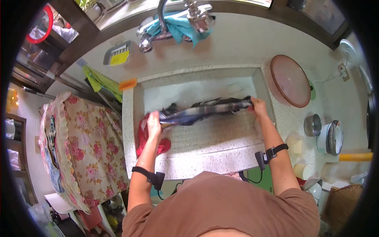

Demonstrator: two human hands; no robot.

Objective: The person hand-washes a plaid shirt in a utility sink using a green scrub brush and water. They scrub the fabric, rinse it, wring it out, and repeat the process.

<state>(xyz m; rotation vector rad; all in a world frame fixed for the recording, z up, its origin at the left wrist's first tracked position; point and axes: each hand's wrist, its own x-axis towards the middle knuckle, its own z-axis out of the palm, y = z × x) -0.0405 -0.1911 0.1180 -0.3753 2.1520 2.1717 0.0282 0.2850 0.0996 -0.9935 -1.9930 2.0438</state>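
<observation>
The left hand (154, 122) and right hand (258, 107) clamp opposite ends of the dark cloth (201, 111), probably to stretch it across the sink (221, 158); a red cloth (164, 147) lies left.

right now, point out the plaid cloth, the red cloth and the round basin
Plaid cloth (209, 110), head view: middle of its stretched length
Red cloth (164, 146), head view: its lower right end
Round basin (291, 81), head view: middle of its face

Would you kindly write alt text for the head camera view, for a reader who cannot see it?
A person's left hand and right hand hold a dark patterned cloth stretched across a speckled sink. A red cloth lies in it near the left hand; a turquoise cloth hangs at the tap behind.
</observation>
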